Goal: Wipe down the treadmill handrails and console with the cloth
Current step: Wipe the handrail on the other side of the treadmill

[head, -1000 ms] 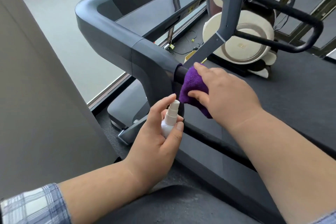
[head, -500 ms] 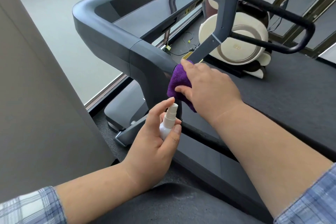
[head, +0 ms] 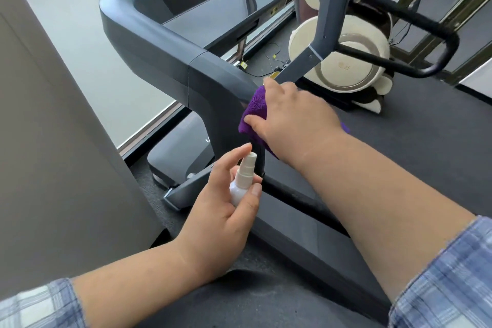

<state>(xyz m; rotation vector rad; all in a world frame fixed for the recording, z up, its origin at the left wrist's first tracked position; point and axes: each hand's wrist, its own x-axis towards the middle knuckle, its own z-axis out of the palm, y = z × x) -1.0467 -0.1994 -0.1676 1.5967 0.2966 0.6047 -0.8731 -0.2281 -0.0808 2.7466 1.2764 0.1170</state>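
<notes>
Since a second ago, the right hand [head: 292, 120] has slid the purple cloth [head: 254, 112] along the near handrail toward the thick grey upright [head: 221, 104], so the bare black bit of rail seen beside the cloth earlier is now covered. One cloth is in play; the right hand's fingers curl round it and clamp it onto the rail, right against the upright's edge. One small white spray bottle [head: 243, 181] sits in the left hand [head: 226, 208], fingers and thumb wrapped round its body and the forefinger raised beside the nozzle; that hand has barely shifted. Two handrails show: the near one under the cloth and the far black loop [head: 415, 21], untouched. Behind the treadmill frame [head: 138, 24] stands one cream massage chair [head: 351, 58]. Left of the frame a grey wall panel [head: 53, 141] leaves only a narrow gap; open dark belt [head: 426, 120] lies to the right.
</notes>
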